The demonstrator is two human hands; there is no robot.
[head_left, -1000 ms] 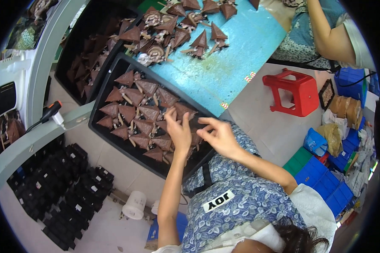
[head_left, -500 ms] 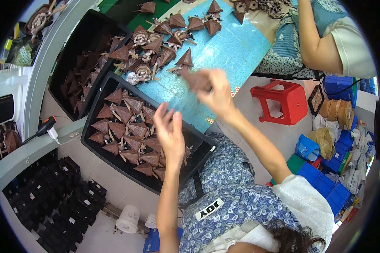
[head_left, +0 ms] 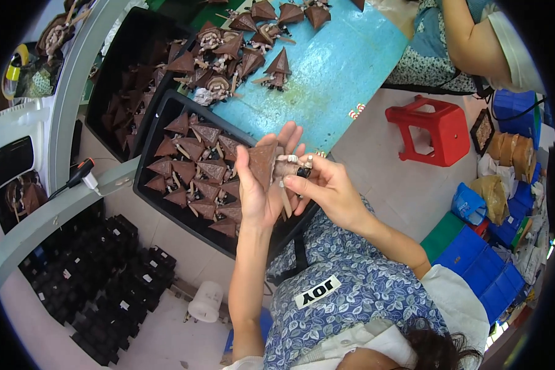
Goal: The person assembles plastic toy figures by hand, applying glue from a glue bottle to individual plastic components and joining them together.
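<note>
Between my hands, above the edge of the black tray, lies a small figurine (head_left: 290, 168) with a brown pointed hat. My left hand (head_left: 257, 196) is turned palm up, its thumb and fingers around the hat. My right hand (head_left: 334, 190) pinches the figurine's lower end between thumb and fingers. A wooden-looking stick points down from it. The black tray (head_left: 143, 169) below holds many similar brown-hatted figurines, lying in rows; my left hand and forearm hide part of it. More such figurines (head_left: 251, 61) lie on the blue table (head_left: 327, 80), a single one (head_left: 279, 69) apart from the cluster.
A second black bin (head_left: 102, 58) with more figurines stands at the far left, beside a grey metal frame (head_left: 65, 111). A red stool (head_left: 428, 132) stands to the right. Another person's arm (head_left: 459, 37) is at the upper right. Blue crates (head_left: 484, 274) and stacked black boxes (head_left: 114, 277) flank me.
My right hand, blurred over the table with a brown piece, has come back toward me. The figurine now rests in both hands, and my left hand has turned palm up beneath it.
</note>
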